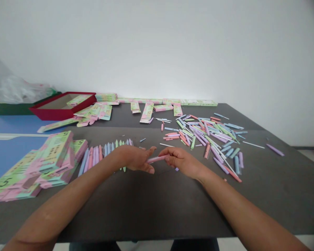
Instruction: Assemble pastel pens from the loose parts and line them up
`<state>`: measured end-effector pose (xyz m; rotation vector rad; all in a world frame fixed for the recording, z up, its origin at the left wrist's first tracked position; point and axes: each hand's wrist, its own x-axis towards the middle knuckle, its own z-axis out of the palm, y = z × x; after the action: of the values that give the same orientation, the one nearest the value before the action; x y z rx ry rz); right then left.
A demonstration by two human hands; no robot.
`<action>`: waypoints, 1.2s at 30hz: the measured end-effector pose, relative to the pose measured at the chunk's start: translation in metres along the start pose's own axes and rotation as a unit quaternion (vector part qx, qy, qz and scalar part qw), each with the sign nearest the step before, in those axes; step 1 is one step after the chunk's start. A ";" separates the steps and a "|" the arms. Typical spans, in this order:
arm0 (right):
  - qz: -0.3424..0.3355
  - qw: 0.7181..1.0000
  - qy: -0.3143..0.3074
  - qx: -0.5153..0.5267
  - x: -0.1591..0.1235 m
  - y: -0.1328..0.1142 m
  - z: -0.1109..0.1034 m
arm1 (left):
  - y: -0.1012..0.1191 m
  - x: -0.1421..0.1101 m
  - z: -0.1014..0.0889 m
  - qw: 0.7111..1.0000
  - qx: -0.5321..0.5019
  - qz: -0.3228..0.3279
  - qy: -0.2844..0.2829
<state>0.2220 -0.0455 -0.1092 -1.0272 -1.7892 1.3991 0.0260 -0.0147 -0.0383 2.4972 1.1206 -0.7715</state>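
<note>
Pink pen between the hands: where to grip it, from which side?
Grip the pink pen on its exposed end, coming from the left hand side: the right hand covers the other end, and the slim barrel sits almost level, so fingers can close around it.

We count:
Bare left hand: one
Bare right hand: one
Slim pink plastic pen: one
Shallow red cardboard box: one

The person's bare forearms run from the near corners of the view to the hands, smooth and slender, with nothing worn on wrists or fingers that can be made out. Below the near edge of the surface, dark trousers just show, cut off by the frame.
</note>
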 end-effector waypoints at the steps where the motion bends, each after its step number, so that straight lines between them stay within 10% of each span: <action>1: 0.001 1.000 -0.008 0.012 0.000 0.001 0.001 | 0.000 0.000 -0.002 1.000 -0.004 -0.002 -0.015; 19: -0.098 0.912 0.023 -0.397 0.003 -0.005 0.029 | -0.008 -0.012 -0.011 0.999 0.003 0.048 -0.021; 36: 0.002 0.959 0.115 -0.258 0.016 0.019 0.013 | -0.012 -0.023 -0.003 0.999 0.005 0.025 -0.026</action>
<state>0.2070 -0.0357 -0.1306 -1.3916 -2.0143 0.7781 0.0054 -0.0193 -0.0226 2.4881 1.0353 -0.8259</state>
